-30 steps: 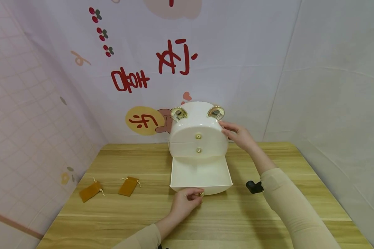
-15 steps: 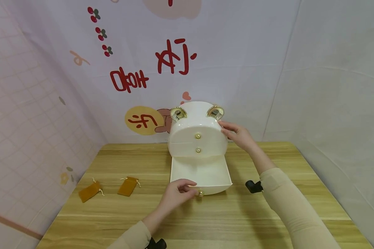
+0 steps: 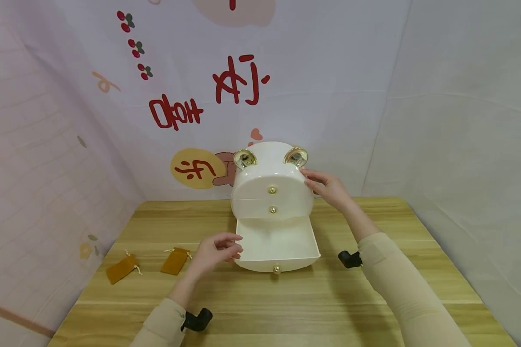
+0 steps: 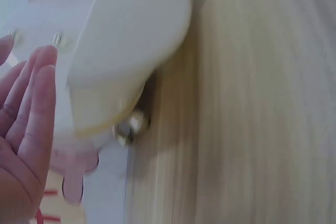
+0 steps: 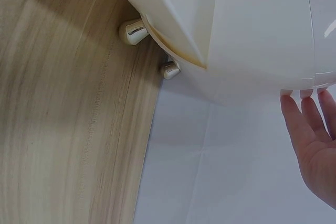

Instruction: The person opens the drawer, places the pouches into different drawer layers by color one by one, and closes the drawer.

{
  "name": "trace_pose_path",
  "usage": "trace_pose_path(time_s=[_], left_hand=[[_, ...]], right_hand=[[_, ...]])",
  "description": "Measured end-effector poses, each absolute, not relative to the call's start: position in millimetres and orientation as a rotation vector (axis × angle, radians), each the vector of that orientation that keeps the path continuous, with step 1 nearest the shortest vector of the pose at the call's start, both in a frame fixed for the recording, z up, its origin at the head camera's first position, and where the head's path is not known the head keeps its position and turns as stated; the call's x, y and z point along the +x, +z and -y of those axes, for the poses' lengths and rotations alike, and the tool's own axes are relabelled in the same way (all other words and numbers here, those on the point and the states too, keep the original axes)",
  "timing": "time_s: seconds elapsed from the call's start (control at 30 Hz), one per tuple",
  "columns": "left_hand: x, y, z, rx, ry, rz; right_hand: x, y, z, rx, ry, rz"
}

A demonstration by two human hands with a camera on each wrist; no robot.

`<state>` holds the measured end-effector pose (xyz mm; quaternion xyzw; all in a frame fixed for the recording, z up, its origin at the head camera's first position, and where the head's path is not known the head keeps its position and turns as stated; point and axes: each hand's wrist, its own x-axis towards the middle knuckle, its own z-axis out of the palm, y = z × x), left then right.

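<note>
A white rounded storage box with gold ear-like rings on top stands at the back of the table. Its bottom drawer is pulled out and bare inside, with a gold knob on its front. My left hand is at the drawer's left front corner, fingers relaxed and holding nothing; in the left wrist view its fingers are fairly straight. My right hand rests its fingertips on the box's upper right side, and the right wrist view shows those fingers touching the white shell.
Two orange-brown drawstring pouches, a left one and a right one, lie on the left of the wooden table. A printed cloth hangs right behind the box. Gold feet show under the box.
My left hand has let go of the drawer's knob and moved left, away from it. The right hand stays on the box, and the drawer remains pulled out.
</note>
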<state>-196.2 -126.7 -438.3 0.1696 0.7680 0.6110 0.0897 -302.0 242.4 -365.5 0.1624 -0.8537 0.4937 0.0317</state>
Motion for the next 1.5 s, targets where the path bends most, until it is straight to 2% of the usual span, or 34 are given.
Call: trace_pose_path(time_s=[0.73,0.9,1.5], left_hand=[[-241.7,-473.8,235.7,0.204,1.788,-2.491],[-245.7,-474.5,248.4,0.134,1.736,-2.566],[-247.9,-492.5,270.8,0.237,1.569,-2.697]], right_hand=[[-301.9,-365.4,-242.6,0.487,1.498,2.647],[-302.4,-365.2,-241.7,0.498,1.497,2.646],[-300.7,-363.8,-241.1,0.486,1.516,2.649]])
